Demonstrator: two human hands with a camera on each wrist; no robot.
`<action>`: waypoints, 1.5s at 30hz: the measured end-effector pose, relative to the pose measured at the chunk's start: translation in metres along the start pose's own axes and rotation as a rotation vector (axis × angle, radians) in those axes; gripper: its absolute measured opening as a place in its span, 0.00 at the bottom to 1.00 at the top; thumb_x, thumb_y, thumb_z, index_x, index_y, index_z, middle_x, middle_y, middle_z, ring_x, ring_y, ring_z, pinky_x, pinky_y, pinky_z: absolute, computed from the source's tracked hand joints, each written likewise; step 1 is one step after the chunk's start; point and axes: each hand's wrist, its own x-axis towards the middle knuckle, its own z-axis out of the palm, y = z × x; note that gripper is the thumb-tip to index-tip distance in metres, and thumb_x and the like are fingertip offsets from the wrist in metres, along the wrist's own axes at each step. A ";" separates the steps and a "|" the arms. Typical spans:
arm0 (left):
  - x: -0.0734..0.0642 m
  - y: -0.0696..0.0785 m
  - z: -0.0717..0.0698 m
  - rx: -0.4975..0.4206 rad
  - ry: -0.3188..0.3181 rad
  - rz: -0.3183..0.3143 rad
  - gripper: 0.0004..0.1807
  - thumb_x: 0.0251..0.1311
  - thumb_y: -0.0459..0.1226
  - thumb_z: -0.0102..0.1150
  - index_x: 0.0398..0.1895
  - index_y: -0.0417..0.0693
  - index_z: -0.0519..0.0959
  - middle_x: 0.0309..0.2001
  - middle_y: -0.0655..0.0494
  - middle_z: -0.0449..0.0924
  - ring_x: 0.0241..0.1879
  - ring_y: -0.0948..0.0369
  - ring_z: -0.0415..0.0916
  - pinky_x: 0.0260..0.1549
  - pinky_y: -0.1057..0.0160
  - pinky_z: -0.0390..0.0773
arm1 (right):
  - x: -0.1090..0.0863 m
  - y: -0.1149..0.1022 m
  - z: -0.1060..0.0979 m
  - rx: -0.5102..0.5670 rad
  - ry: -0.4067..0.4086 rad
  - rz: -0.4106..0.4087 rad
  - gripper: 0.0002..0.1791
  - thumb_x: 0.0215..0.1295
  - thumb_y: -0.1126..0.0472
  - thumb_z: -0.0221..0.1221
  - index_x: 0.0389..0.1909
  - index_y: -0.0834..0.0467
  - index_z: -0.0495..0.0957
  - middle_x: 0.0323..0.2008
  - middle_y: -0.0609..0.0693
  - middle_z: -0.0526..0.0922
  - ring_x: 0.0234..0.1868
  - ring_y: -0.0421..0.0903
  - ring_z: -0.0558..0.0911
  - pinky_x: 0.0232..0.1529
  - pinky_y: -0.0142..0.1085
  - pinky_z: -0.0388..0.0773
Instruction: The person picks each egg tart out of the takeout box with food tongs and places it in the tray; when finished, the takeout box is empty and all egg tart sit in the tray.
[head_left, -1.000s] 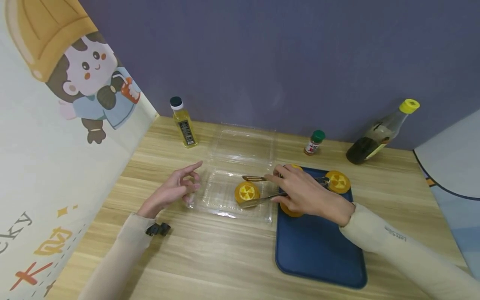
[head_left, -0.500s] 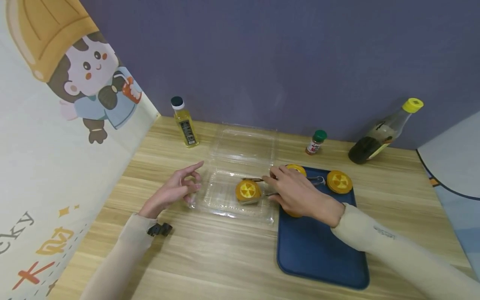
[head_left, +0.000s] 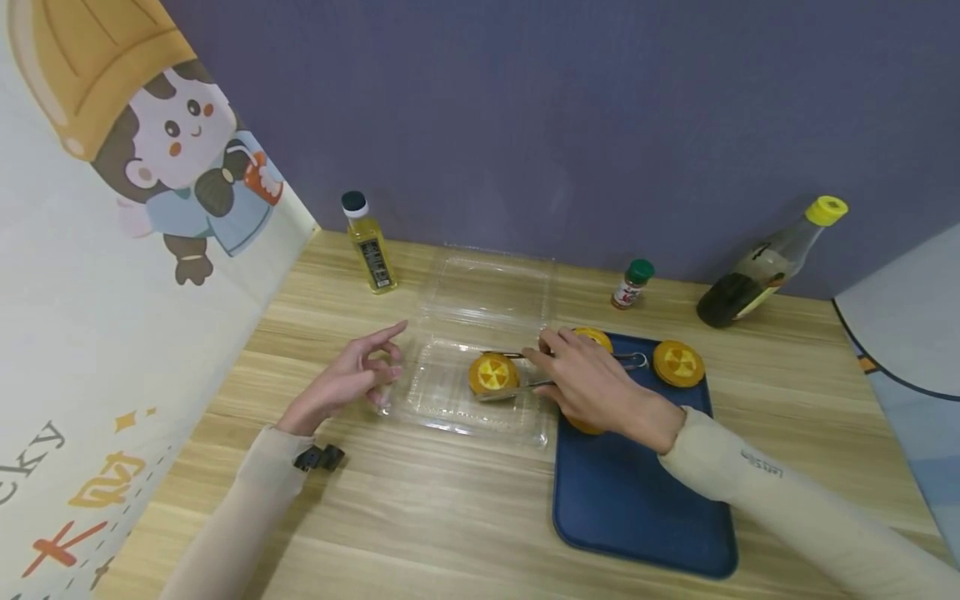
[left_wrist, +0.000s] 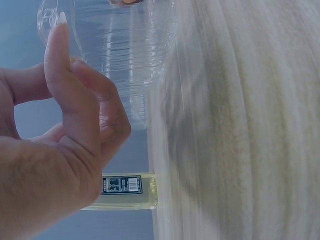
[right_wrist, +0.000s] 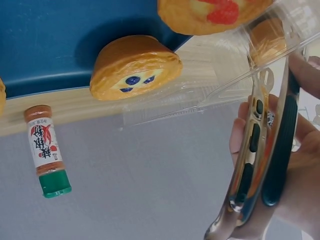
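My right hand (head_left: 592, 379) grips metal tongs (right_wrist: 282, 150) with dark green grips. In the head view the tongs' arms flank a round orange-brown pastry (head_left: 493, 373) with a yellow-patterned top, inside a clear plastic box (head_left: 438, 392) whose lid (head_left: 491, 287) lies folded back. My left hand (head_left: 348, 379) is beside the box's left side, one finger extended and others bent, a fingertip right at the near left corner. The left wrist view shows that hand (left_wrist: 75, 120) near the clear rim. More pastries, one with blue bits on top (right_wrist: 135, 70), are on the blue tray (head_left: 637, 508).
The tray lies right of the box; one pastry (head_left: 678, 363) sits at its far right corner. Along the back wall stand an oil bottle (head_left: 372, 254), a green-capped spice jar (head_left: 632, 285) and a yellow-capped dark sauce bottle (head_left: 757, 271).
The tongs' near arm, hidden half a second ago, shows again in front of the pastry. The arms' spread is narrower than a second ago. My left hand has stayed put.
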 end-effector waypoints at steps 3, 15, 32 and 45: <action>0.000 0.001 0.000 0.003 0.001 0.000 0.45 0.67 0.23 0.53 0.85 0.49 0.50 0.59 0.33 0.65 0.30 0.62 0.74 0.18 0.67 0.83 | -0.001 0.000 0.000 0.000 0.006 0.001 0.29 0.66 0.49 0.70 0.65 0.55 0.80 0.51 0.56 0.77 0.42 0.50 0.74 0.39 0.40 0.79; -0.001 0.002 0.001 -0.007 -0.001 0.002 0.45 0.67 0.22 0.53 0.85 0.49 0.49 0.57 0.36 0.65 0.30 0.61 0.75 0.17 0.66 0.81 | -0.006 0.000 0.006 0.025 0.085 -0.001 0.28 0.65 0.50 0.71 0.64 0.56 0.81 0.49 0.55 0.78 0.42 0.50 0.75 0.38 0.40 0.80; -0.003 0.006 0.003 -0.001 0.015 -0.007 0.46 0.66 0.21 0.53 0.85 0.48 0.50 0.57 0.37 0.66 0.32 0.60 0.75 0.18 0.66 0.83 | -0.037 0.000 0.005 0.087 0.219 0.100 0.31 0.66 0.48 0.70 0.67 0.54 0.79 0.48 0.54 0.78 0.38 0.48 0.74 0.31 0.37 0.74; -0.001 0.006 0.004 -0.002 0.019 -0.009 0.45 0.67 0.23 0.55 0.85 0.48 0.50 0.58 0.35 0.64 0.36 0.57 0.76 0.21 0.61 0.88 | -0.104 0.018 -0.012 0.087 0.316 0.288 0.37 0.55 0.55 0.76 0.67 0.57 0.79 0.49 0.57 0.79 0.42 0.51 0.77 0.31 0.42 0.76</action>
